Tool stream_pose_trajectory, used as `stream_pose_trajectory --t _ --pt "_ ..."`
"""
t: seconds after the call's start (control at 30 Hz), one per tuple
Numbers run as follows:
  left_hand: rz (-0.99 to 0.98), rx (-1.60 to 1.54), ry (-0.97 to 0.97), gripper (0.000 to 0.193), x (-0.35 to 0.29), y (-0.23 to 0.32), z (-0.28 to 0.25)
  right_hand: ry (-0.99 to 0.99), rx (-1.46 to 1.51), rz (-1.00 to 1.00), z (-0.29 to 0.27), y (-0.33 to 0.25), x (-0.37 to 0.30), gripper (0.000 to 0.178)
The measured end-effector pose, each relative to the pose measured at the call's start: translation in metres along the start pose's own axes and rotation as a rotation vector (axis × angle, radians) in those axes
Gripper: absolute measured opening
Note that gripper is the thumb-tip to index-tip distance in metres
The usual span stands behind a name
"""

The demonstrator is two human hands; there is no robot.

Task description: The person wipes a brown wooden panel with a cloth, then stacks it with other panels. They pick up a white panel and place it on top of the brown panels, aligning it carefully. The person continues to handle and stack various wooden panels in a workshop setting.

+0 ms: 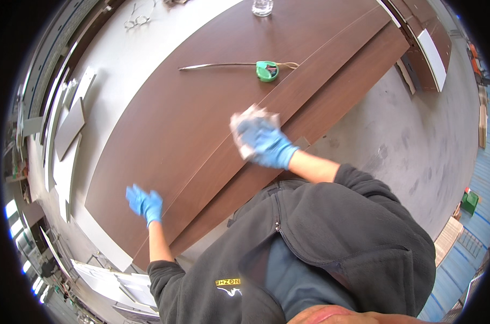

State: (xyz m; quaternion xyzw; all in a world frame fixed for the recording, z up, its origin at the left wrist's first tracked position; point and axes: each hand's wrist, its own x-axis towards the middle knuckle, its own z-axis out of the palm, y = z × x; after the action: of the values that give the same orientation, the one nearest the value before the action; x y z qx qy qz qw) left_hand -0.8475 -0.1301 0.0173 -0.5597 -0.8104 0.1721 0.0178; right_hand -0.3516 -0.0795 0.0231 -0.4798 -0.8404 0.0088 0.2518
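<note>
My right hand (pixel 264 143), in a blue glove, presses a crumpled whitish cloth (pixel 254 112) onto a large dark brown panel (pixel 153 124). Its fingers are closed over the cloth, and the hand is slightly blurred. My left hand (pixel 144 204), gloved in the same blue, is spread over the panel's left end with nothing in it; whether it touches the surface I cannot tell. Beyond the cloth lies a green tape measure (pixel 267 71) with a cord loop at its side. A thin dark rod or strip (pixel 218 66) reaches left from it.
A clear glass or jar (pixel 262 7) stands near the panel's far edge. Narrow brown boards (pixel 331 102) lie along the near side. White and grey offcuts (pixel 69 132) lean at the left. More brown boards (pixel 431 54) are stacked at the far right. A green bin (pixel 470 200) stands below.
</note>
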Motion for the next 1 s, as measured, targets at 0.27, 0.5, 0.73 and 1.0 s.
stream_pose_trajectory --t 0.27,0.5,0.73,1.0 --pt "0.412 -0.812 0.256 0.09 -0.039 0.327 -0.074 -0.215 0.022 0.298 -0.065 0.155 0.018 0.022" --pt "0.229 -0.621 0.024 0.104 -0.083 0.393 -0.066 -0.056 -0.726 0.121 -0.121 0.444 0.012 0.019" --pt "0.252 -0.366 0.048 0.103 -0.08 0.397 -0.05 -0.044 -0.119 0.201 -0.099 0.345 0.008 0.02" --pt "0.26 -0.304 -0.004 0.098 -0.078 0.386 -0.039 -0.067 0.151 0.166 -0.125 0.369 0.015 0.017"
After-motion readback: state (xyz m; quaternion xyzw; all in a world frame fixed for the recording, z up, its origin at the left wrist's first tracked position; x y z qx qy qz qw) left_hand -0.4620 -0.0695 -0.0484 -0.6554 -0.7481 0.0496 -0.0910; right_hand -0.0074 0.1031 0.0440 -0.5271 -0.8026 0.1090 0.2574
